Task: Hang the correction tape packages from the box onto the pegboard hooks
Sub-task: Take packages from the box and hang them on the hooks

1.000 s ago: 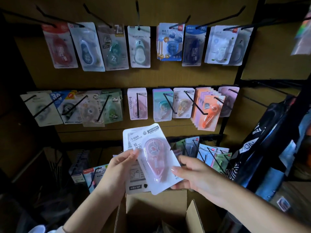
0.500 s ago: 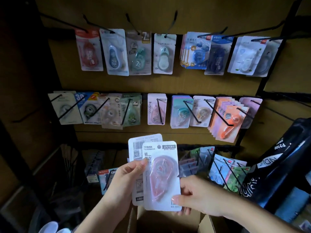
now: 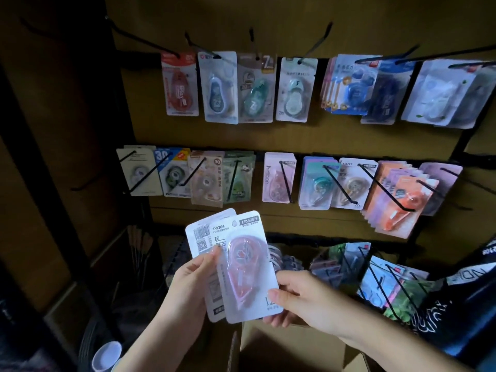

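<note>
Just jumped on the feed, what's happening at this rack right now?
A person is stocking correction tape on a pegboard. Both hands hold a small fanned stack of packages above an open cardboard box: the left hand grips the rear ones, the right hand pinches the front pink package at its lower edge. Nothing from this stack is on a hook yet. A hook with matching pink packages hangs in the middle row.

Probably a dim stationery shop: pegboard [image 3: 308, 135] hooks [image 3: 336, 183] full of packaged correction tapes [image 3: 291, 89].
</note>
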Available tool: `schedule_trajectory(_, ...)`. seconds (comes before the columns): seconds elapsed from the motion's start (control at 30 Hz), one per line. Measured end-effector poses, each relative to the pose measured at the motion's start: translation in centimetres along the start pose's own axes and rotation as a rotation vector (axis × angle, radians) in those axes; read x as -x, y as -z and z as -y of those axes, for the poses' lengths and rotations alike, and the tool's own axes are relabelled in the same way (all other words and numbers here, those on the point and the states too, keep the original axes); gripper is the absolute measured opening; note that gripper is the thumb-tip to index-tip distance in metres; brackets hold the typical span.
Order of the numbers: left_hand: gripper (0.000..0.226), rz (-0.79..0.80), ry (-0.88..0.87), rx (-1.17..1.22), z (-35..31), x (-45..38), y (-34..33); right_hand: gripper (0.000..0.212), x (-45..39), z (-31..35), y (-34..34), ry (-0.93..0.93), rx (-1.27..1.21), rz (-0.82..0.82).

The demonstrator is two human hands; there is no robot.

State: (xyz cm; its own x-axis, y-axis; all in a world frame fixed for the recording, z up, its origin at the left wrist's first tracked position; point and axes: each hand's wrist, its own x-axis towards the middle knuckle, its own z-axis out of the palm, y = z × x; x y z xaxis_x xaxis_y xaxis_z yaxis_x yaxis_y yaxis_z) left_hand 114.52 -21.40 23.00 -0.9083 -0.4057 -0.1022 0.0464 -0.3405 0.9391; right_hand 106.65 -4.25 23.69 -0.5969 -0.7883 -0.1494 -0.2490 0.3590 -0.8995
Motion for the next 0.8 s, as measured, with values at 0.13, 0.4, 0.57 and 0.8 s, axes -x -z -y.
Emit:
schedule_trajectory(0.13,0.034,-0.038,-0.054,0.015,0.5,-0.3,-1.1,0.021,0.6,-0.6,0.7,-0.004,-0.071,-0.103)
schedule_trajectory(0.4,0.016,-0.01,-0.022,-0.134,3.2,-0.7,-6.4,0.024,4.9,-3.6,5.7,-0.016,-0.207,-0.395)
schedule_trajectory(0.57,0.013,0.037,0.095,-0.166,6.3,-0.7,-9.4,0.022,7.7,-6.4,8.4,-0.03,-0.169,-0.525)
schedule_trajectory(0.8,0.012,0.081,0.147,-0.265,8.5,-1.6,-11.9,0.022,10.2,-8.9,11.9,-0.084,-0.154,-0.75)
